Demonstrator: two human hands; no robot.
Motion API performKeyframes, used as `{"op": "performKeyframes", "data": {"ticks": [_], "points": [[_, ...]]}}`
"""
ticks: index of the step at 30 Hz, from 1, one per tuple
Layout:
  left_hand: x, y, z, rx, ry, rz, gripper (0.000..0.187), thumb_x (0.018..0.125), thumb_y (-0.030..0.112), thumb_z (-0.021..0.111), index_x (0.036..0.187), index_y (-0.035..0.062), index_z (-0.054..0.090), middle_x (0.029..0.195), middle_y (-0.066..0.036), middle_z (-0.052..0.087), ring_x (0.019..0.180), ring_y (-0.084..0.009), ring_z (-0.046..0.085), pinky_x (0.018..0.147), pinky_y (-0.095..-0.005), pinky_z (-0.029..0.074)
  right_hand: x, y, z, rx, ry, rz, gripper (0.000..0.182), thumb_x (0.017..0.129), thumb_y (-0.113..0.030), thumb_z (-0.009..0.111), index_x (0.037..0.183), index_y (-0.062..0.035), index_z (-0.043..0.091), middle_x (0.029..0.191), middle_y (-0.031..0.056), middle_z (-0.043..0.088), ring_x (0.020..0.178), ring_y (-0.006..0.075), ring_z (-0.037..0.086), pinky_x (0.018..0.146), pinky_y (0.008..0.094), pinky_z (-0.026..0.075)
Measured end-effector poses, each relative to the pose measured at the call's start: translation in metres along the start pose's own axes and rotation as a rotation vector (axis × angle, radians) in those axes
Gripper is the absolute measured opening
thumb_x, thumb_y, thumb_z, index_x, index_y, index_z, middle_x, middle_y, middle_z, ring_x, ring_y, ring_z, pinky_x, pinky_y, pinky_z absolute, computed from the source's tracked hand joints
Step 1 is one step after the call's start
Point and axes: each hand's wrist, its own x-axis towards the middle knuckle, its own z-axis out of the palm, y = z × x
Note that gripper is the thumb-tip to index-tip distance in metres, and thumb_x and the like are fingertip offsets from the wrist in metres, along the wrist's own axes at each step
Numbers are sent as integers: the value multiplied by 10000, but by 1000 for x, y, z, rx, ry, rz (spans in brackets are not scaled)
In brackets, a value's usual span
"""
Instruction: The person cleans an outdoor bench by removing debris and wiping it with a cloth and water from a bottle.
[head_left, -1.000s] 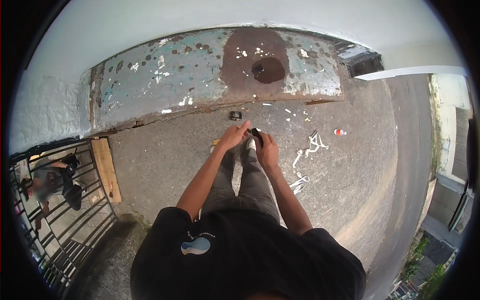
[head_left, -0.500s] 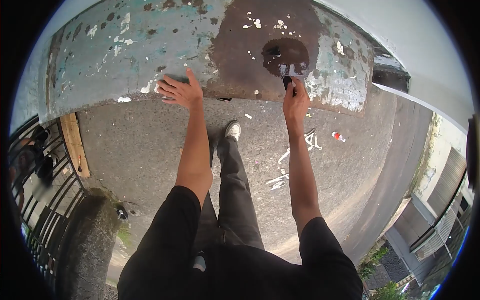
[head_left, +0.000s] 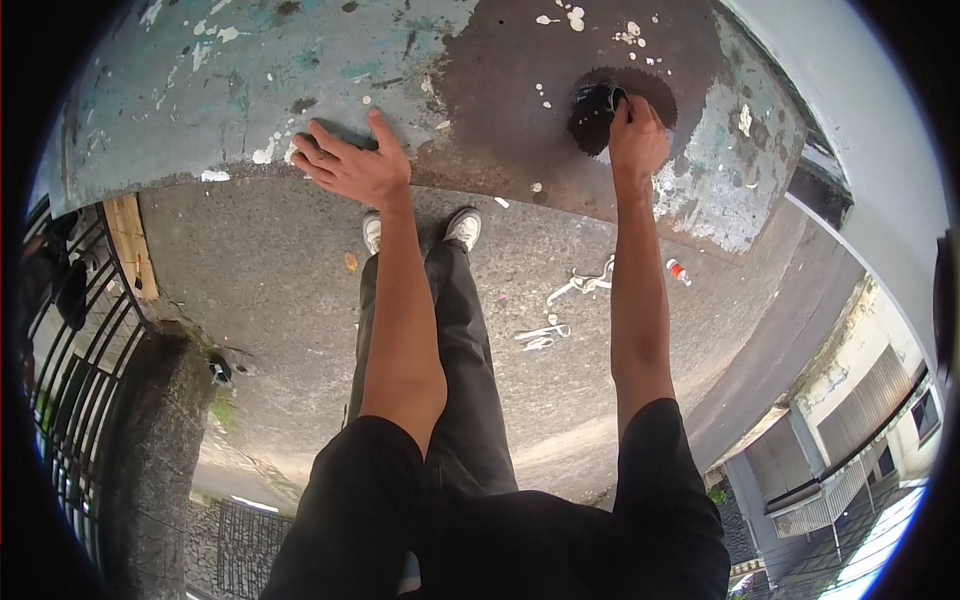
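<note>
My left hand [head_left: 358,168] lies with fingers spread on the worn grey-green panel [head_left: 230,110], by its near edge. My right hand [head_left: 638,140] is closed on a small black tool [head_left: 617,98] whose kind I cannot make out, its lower part covered by the fingers. The tool is over a glossy black oval patch [head_left: 590,125] with a jagged outline. Around that oval, a broad brown area [head_left: 510,100] spreads across the panel, dotted with white splashes.
Pale scraps [head_left: 580,285] and a small bottle with a red label [head_left: 678,271] lie on the rough ground [head_left: 280,290]. A metal railing [head_left: 90,390] and a wooden board [head_left: 130,245] stand at the left. A white wall [head_left: 880,170] rises at the right.
My right hand has moved forward over the black oval with the black tool. The left hand stays on the panel. A second shoe shows now, and the whole view has shifted.
</note>
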Motion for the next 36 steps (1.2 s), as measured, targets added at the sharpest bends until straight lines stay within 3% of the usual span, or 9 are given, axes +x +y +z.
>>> {"op": "performKeyframes", "data": {"ticks": [6,15,17,23,25,31,33,36], "points": [[1,2,-3,8,-27,-31,883,872,692,440,1478,69,282,1536,-231,184,1427,-453,117,1104,-592,209,-22,-1,-12,-44,-72,-102,129,858,-157,613,735,-122,601,727,53,662,596,292,648,494,402,496],[-2,-2,-1,34,-36,-32,881,860,651,505,1482,73,272,1538,-232,177,1429,-452,111,1110,-575,213,-15,4,-7,-119,-86,-42,145,872,-171,589,733,-127,585,710,55,657,594,309,645,495,410,503],[0,-1,-1,50,-37,-35,879,859,644,512,1480,69,277,1535,-236,185,1428,-452,116,1109,-574,216,-19,4,-10,-10,-98,-117,139,867,-172,591,737,-121,584,720,67,663,604,319,647,499,416,501],[0,1,-1,16,-11,-22,867,863,647,499,1476,72,288,1531,-234,198,1426,-448,131,1106,-574,226,-9,8,-2,-128,-37,-39,113,852,-138,592,740,-130,586,703,47,652,582,296,640,489,410,494],[0,2,-2,33,-29,-42,857,866,636,506,1474,71,293,1531,-232,200,1424,-447,137,1102,-576,234,-23,5,-6,-22,-87,-169,121,863,-146,579,744,-124,582,728,67,663,590,313,641,489,428,491],[0,4,-3,14,-4,-42,852,870,654,469,1478,81,305,1541,-194,218,1433,-417,149,1119,-566,223,0,13,-1,-144,-33,-49,115,854,-156,601,748,-125,567,728,49,662,583,304,643,495,411,508],[1,4,-1,11,-2,-40,856,869,657,467,1480,82,301,1542,-194,216,1434,-416,147,1120,-566,222,-9,7,0,-17,-51,-184,102,859,-153,598,765,-124,570,730,49,662,575,307,641,488,412,507],[2,2,-2,17,-7,-49,859,868,662,460,1481,82,300,1543,-193,213,1434,-414,146,1122,-567,219,-8,14,-3,-48,-90,-223,101,862,-149,595,769,-124,565,717,49,653,563,303,638,476,404,505]]}}
